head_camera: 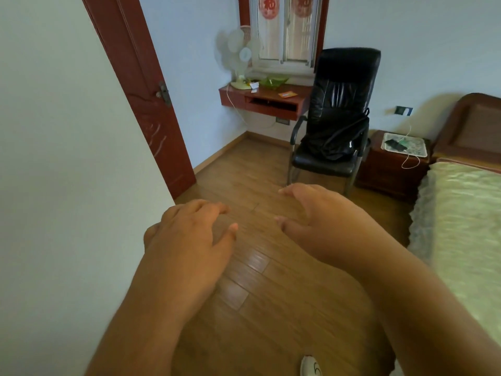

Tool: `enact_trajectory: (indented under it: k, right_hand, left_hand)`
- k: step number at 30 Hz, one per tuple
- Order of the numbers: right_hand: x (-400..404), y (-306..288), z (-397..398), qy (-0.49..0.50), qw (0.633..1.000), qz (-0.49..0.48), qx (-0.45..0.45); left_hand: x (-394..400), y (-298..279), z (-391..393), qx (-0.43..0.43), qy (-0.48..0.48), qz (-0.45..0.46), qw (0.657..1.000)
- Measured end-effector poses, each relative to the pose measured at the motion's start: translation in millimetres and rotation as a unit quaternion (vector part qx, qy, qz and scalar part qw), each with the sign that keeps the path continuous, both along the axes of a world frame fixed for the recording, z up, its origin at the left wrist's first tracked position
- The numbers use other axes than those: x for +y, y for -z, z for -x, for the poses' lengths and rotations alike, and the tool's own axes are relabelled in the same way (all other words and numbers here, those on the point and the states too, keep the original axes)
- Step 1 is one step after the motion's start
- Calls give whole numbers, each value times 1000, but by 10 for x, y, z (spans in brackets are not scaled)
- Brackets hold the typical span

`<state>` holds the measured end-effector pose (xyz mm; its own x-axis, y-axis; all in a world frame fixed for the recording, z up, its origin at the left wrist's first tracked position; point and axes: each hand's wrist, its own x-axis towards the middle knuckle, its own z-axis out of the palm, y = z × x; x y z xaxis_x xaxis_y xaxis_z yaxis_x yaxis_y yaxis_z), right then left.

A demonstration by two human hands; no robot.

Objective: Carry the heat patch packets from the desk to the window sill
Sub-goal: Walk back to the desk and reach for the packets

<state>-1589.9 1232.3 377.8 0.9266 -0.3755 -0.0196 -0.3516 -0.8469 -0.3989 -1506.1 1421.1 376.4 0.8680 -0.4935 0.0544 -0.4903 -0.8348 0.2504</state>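
A: What are the hands doing?

B: Both are held out in front, palms down, over the floor (271, 280). The left hand (187, 234) has its fingers loosely spread and slightly bent, and it holds nothing. The right hand (317, 221) is just as relaxed, fingers a little curved, thumb apart from them, and it too is empty. Neither touches anything.

A: And the packets?

B: An orange packet (287, 95) lies flat on the tabletop (233, 95) at the far wall, well apart from both hands, right of a green bowl (273, 82). Whether it is one packet or several stacked, I cannot tell; it is too small. Some small white items (254, 86) lie left of the bowl, too blurred to name.

A: The sill?

B: The sill (282, 70) runs just above the tabletop, under the window (284, 28). A fan (240, 54) stands at the tabletop's left end and covers the sill's left part. A black chair (336, 115) hides the tabletop's right corner.

A: Anything cut off?

B: A white shoe (310, 366) at the bottom edge, and the bed (466, 213) at the right.
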Motion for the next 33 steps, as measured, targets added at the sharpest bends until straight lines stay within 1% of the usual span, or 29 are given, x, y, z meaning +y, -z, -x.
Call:
enact_trajectory:
  k: [6, 11, 15, 22, 28, 33]
  right_hand:
    - [-615, -149, -431, -18, 999, -12, -28]
    - [-1291, -251, -721, -12, 999, -5, -40]
    - [-1847, -350, -828, 7, 999, 13, -35]
    - [-2598, -476, -893, 76, 996, 33, -37]
    - [-2979, -463, -1164, 140, 989, 44, -25]
    - [-3126, -459, -1635, 180, 982, 54, -26]
  left_hand:
    - [-509, -150, -351, -29, -32, -9, 999]
    - [-1196, -262, -636, -47, -17, 23, 998]
    - [-1806, -289, -822, -50, 20, 43, 998]
    - [-2752, -384, -1198, -44, 111, 86, 989]
    - [-3325, -358, -1721, -23, 171, 94, 981]
    - [-3609, -343, -2290, -13, 210, 83, 974]
